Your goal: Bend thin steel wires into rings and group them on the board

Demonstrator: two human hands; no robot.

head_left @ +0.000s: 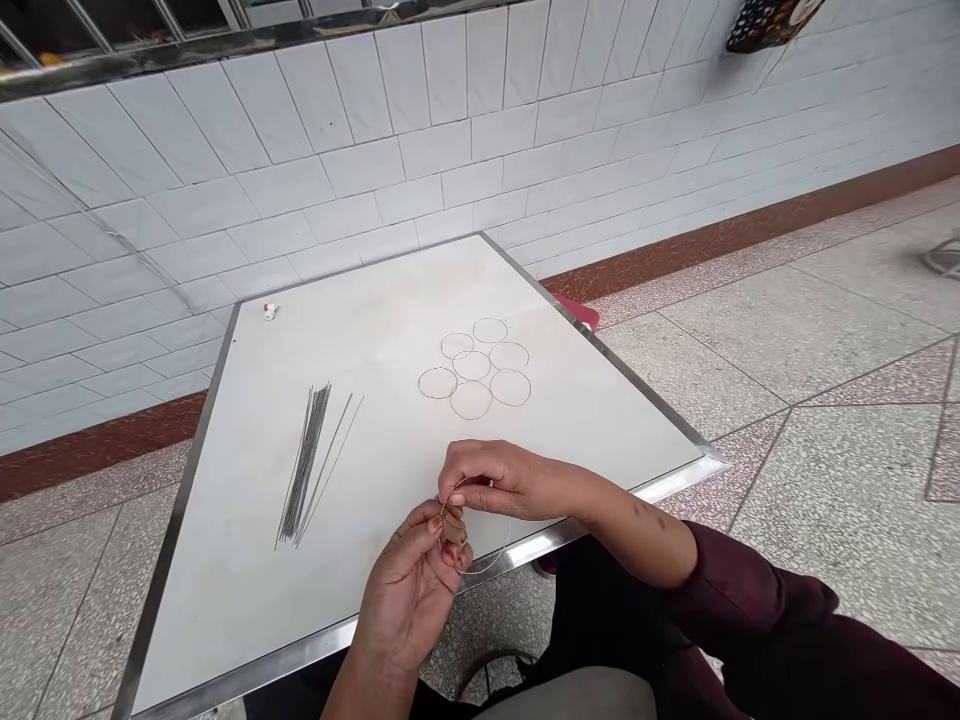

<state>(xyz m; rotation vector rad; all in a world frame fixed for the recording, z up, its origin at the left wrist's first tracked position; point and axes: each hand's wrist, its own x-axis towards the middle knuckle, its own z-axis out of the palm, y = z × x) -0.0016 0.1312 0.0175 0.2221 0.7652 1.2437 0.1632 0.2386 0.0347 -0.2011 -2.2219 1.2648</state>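
Note:
A thin wire ring [501, 556] hangs between my two hands over the table's near edge. My left hand [416, 575], palm turned up, pinches the ring's left side between thumb and fingers. From the right, my right hand [487, 480] closes thumb and forefinger on the wire near the top of the ring. Where the wire ends meet is too fine to make out. Farther off on the tabletop lie several finished-looking wire rings [472, 366] in a cluster, some overlapping. Left of my hands is a bundle of straight wires [306, 465], with a few loose ones beside it.
The white table [225, 590] has a metal-edged rim and stands against a tiled wall [360, 160]. A small white and red object [271, 312] sits at its far left corner. A red item [577, 311] shows past the right edge, above the speckled floor [847, 500].

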